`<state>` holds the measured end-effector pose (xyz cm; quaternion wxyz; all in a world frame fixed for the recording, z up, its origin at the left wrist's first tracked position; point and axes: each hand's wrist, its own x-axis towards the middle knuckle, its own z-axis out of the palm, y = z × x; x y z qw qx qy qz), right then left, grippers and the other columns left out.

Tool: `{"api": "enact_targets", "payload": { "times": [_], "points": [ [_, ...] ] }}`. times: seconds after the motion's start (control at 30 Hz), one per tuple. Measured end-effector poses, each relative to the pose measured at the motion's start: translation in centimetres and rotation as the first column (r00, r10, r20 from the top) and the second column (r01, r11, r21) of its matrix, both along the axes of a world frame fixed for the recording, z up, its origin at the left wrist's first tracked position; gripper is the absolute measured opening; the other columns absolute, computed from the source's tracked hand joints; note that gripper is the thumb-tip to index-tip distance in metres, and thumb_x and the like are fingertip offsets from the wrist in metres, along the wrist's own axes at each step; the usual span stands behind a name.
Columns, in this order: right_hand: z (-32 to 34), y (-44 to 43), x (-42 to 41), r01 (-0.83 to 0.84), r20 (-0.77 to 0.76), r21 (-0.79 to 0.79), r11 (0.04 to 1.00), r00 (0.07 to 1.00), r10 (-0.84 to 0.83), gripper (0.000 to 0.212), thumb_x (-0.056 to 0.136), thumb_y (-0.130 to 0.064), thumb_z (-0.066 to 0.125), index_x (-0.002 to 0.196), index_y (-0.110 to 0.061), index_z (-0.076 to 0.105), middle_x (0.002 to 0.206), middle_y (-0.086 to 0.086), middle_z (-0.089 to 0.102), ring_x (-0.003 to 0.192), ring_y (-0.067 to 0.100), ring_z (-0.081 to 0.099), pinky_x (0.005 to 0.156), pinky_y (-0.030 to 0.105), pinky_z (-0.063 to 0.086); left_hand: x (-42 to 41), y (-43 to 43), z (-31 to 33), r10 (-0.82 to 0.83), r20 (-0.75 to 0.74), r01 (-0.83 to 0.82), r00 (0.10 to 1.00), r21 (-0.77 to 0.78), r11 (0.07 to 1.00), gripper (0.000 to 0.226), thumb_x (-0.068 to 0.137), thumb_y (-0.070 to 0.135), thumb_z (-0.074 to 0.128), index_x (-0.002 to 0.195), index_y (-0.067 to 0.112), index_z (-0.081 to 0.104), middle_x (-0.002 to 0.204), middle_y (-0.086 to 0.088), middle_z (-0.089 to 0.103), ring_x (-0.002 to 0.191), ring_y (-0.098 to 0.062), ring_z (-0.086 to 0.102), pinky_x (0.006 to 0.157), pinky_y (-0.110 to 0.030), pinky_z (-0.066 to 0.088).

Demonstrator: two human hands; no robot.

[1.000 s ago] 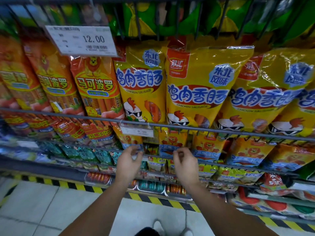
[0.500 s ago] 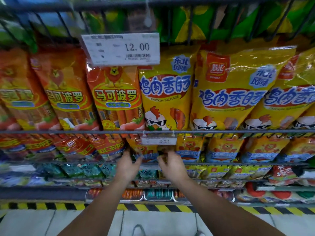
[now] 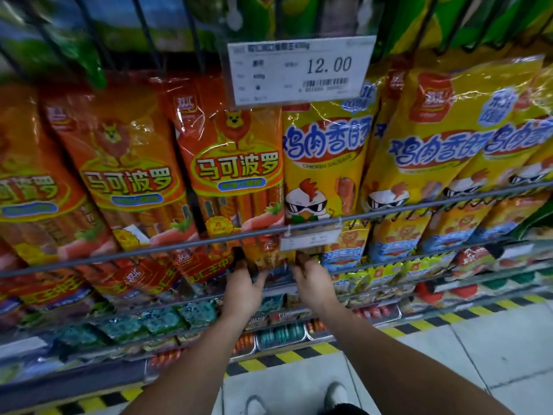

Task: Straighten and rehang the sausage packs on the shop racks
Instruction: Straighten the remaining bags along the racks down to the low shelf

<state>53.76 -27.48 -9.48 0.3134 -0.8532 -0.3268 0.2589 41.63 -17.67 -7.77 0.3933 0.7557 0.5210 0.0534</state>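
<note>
The left hand (image 3: 242, 287) and right hand (image 3: 314, 283) clamped the sausage pack (image 3: 266, 257) by its two side edges. It hung in the second row, just under the rail (image 3: 179, 244). A crooked tug might tear its hang-hole or knock the red packs (image 3: 200, 263) beside it askew. The small price tag (image 3: 309, 239) covered its top, so the hook stayed hidden.

The sausage packs (image 3: 236, 175) on the left are orange-red, with a lion and yellow lettering. The chicken packs (image 3: 326, 163) are yellow, with blue-and-white lettering and a white cockerel in black sunglasses. The price tag (image 3: 299, 70) is white with black figures. The lower pack (image 3: 269, 256) looks golden-orange, though blurred. The floor tape (image 3: 284, 357) is striped black and yellow.
</note>
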Motion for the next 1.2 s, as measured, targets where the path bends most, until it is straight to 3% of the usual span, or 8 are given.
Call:
{"api": "enact_targets", "payload": {
  "times": [0.1, 0.3, 0.43, 0.67, 0.8, 0.9, 1.03, 1.2],
  "points": [
    [0.2, 0.0, -0.2, 0.038, 0.003, 0.064, 0.997, 0.999, -0.038, 0.021, 0.104, -0.022, 0.046, 0.116, -0.013, 0.06, 0.084, 0.001, 0.059, 0.07, 0.023, 0.053, 0.057, 0.029, 0.034, 0.1, -0.1, 0.4, -0.008, 0.054, 0.008, 0.999, -0.006, 1.0, 0.046, 0.098, 0.035, 0.056, 0.134, 0.007, 0.048, 0.112, -0.009, 0.065, 0.09, -0.025, 0.061, 0.072, -0.031, 0.046],
    [0.3, -0.7, -0.2, 0.066, -0.011, 0.166, 0.984, 0.998, -0.066, 0.018, 0.104, -0.018, 0.045, 0.11, -0.011, 0.061, 0.066, -0.001, 0.053, 0.052, 0.015, 0.044, 0.047, 0.024, 0.026, 0.9, -0.6, 1.8, -0.013, 0.121, 0.011, 0.993, 0.015, 1.0, 0.051, 0.1, 0.029, 0.055, 0.144, 0.01, 0.038, 0.122, -0.012, 0.063, 0.104, -0.03, 0.06, 0.073, -0.028, 0.04],
    [0.8, -0.6, 0.2, 0.096, -0.026, 0.21, 0.973, 0.995, -0.093, 0.014, 0.103, -0.013, 0.046, 0.106, -0.012, 0.06, 0.069, 0.005, 0.053, 0.054, 0.02, 0.044, 0.05, 0.031, 0.028, 1.1, -0.7, 2.3, -0.019, 0.13, 0.015, 0.991, 0.033, 0.999, 0.052, 0.1, 0.034, 0.054, 0.143, 0.01, 0.038, 0.113, -0.008, 0.06, 0.09, -0.022, 0.055, 0.073, -0.029, 0.041],
    [0.7, -1.1, 0.9, 0.057, 0.009, 0.226, 0.972, 0.998, -0.061, 0.01, 0.103, -0.012, 0.045, 0.099, -0.018, 0.053, 0.062, 0.002, 0.047, 0.049, 0.017, 0.038, 0.045, 0.023, 0.021, 1.8, -1.1, 1.8, 0.014, 0.124, -0.008, 0.992, -0.045, 0.999, 0.044, 0.099, 0.034, 0.055, 0.134, 0.008, 0.049, 0.112, -0.009, 0.067, 0.101, -0.03, 0.062, 0.083, -0.036, 0.05],
    [0.0, -1.3, 1.3, 0.082, 0.0, 0.184, 0.98, 0.997, -0.083, 0.015, 0.104, -0.018, 0.044, 0.109, -0.011, 0.057, 0.063, 0.007, 0.052, 0.047, 0.02, 0.04, 0.046, 0.03, 0.024, 2.5, -1.3, 1.8, -0.005, 0.039, 0.007, 0.999, -0.046, 0.999, 0.059, 0.099, 0.039, 0.053, 0.146, 0.005, 0.037, 0.09, -0.003, 0.061, 0.075, -0.019, 0.056, 0.069, -0.032, 0.045],
    [-0.2, -1.6, 1.6, 0.083, -0.008, 0.156, 0.984, 0.997, -0.083, 0.015, 0.104, -0.019, 0.044, 0.111, -0.014, 0.056, 0.065, 0.007, 0.054, 0.047, 0.02, 0.041, 0.045, 0.029, 0.024, 2.8, -1.5, 1.6, -0.029, 0.008, 0.029, 1.0, -0.055, 0.998, 0.066, 0.099, 0.041, 0.052, 0.151, 0.007, 0.029, 0.081, 0.0, 0.058, 0.065, -0.013, 0.052, 0.07, -0.037, 0.048],
    [-0.4, -2.0, 2.2, 0.089, -0.032, 0.088, 0.992, 0.996, -0.087, 0.017, 0.105, -0.021, 0.044, 0.105, -0.011, 0.058, 0.067, 0.003, 0.053, 0.05, 0.016, 0.042, 0.044, 0.026, 0.022, 3.1, -1.7, 1.4, -0.049, -0.014, 0.048, 0.999, -0.05, 0.998, 0.065, 0.1, 0.041, 0.05, 0.152, 0.008, 0.028, 0.112, -0.012, 0.067, 0.095, -0.03, 0.064, 0.077, -0.038, 0.051],
    [-0.5, -1.9, 2.6, 0.074, -0.028, 0.041, 0.996, 0.997, -0.073, 0.019, 0.104, -0.025, 0.045, 0.108, -0.012, 0.058, 0.073, 0.007, 0.058, 0.054, 0.018, 0.045, 0.045, 0.029, 0.026, 3.1, -1.4, 0.8, -0.049, -0.028, 0.047, 0.998, -0.049, 0.998, 0.061, 0.101, 0.041, 0.05, 0.15, 0.01, 0.032, 0.12, -0.011, 0.065, 0.101, -0.03, 0.063, 0.08, -0.038, 0.05]
  ]
}}
